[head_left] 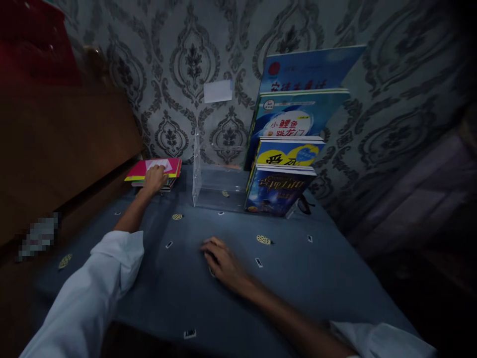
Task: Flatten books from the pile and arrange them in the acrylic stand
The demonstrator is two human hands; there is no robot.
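At the table's far left, my left hand (155, 179) reaches onto a low stack of books (171, 185). Its fingers lie over the top item, a pink and yellow booklet (174, 164), next to a pale paper (164, 163) resting on it. My right hand (223, 263) is over the middle of the table, fingers loosely bent and a little apart, slightly blurred, with nothing in them. Beyond it stands a clear acrylic book rack (197, 174). Picture books, including a dark blue one (278, 194), stand upright in its right part.
Behind the dark blue book are a yellow-hearted book (288, 153), a teal book (324, 112) and a tall blue book (313, 64). Dark glasses (304, 205) lie beside the rack. A patterned cloth (298, 288) covers the table; a wooden cabinet (67, 149) borders the left.
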